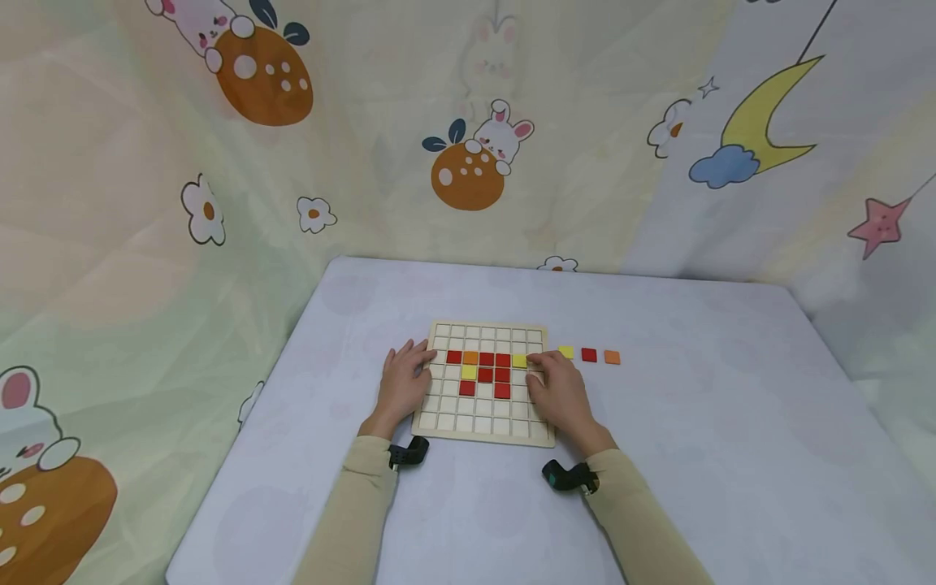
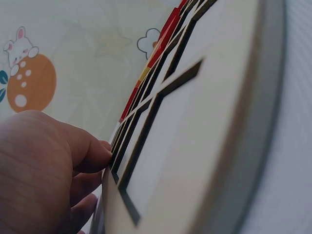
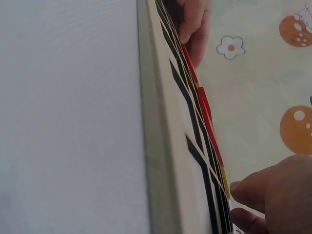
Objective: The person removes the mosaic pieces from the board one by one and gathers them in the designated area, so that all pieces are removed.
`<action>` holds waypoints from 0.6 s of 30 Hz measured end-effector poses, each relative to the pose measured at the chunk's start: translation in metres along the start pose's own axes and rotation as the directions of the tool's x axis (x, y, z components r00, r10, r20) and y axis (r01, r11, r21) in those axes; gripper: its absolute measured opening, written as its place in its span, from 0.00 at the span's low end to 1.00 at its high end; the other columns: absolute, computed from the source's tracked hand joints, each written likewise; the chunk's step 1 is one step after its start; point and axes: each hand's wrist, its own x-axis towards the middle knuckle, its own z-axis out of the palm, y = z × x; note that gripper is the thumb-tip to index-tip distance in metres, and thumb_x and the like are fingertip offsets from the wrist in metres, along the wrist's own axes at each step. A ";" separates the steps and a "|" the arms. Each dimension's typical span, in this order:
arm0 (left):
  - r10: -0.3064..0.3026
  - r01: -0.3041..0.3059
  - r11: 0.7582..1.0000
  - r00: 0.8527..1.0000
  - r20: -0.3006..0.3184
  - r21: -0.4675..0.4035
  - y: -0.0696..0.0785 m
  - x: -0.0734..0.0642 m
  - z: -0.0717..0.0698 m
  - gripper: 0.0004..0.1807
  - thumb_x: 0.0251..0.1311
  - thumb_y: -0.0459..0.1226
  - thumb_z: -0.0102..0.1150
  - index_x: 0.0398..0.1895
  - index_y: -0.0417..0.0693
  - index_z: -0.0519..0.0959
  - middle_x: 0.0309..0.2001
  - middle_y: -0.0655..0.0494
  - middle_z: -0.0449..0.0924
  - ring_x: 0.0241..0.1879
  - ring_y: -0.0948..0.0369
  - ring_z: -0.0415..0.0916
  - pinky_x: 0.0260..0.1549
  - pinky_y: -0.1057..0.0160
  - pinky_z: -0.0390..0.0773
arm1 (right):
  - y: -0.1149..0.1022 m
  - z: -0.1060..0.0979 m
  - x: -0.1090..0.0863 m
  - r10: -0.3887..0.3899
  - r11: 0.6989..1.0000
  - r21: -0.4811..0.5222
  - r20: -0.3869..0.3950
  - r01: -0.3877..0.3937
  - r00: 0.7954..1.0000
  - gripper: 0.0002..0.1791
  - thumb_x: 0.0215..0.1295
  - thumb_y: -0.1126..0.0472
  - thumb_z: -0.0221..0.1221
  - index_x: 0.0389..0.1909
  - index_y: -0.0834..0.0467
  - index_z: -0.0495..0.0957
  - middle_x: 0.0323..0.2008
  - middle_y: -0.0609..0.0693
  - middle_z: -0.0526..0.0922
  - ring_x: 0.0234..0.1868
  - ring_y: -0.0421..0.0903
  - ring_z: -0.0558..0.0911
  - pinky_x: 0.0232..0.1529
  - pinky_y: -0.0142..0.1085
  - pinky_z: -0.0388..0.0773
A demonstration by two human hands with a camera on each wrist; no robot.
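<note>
A pale wooden grid board [image 1: 453, 421] lies flat on the table, with red tiles [image 1: 502, 374], an orange tile [image 1: 470, 357] and yellow tiles in its middle rows. My left hand [image 1: 402, 380] lies along the board's left edge, its fingertips touching the rim near the leftmost red tile [image 1: 454, 357]. On the right side, my right hand [image 1: 563, 392] rests over the grid. One fingertip touches the yellow tile [image 1: 519, 361] at the right end of the upper tile row; the thumb sits slightly nearer to me, apart from that fingertip.
Right of the board, a loose yellow tile [image 1: 566, 352], a red tile [image 1: 588, 355] and an orange tile [image 1: 612, 357] lie in a row. The white table [image 1: 702, 390] extends around the board. Behind stands a printed cloth backdrop [image 1: 585, 179].
</note>
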 end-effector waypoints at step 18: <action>0.004 -0.004 1.000 1.000 0.006 -0.020 -0.001 -0.002 -0.001 0.20 0.64 0.32 0.50 0.58 0.44 0.79 0.69 0.51 0.68 0.74 0.52 0.54 0.75 0.49 0.37 | -0.006 0.004 0.017 -0.022 0.996 -0.085 0.023 0.023 1.000 0.18 0.64 0.59 0.61 0.55 0.59 0.80 0.49 0.54 0.78 0.47 0.50 0.77 0.50 0.44 0.79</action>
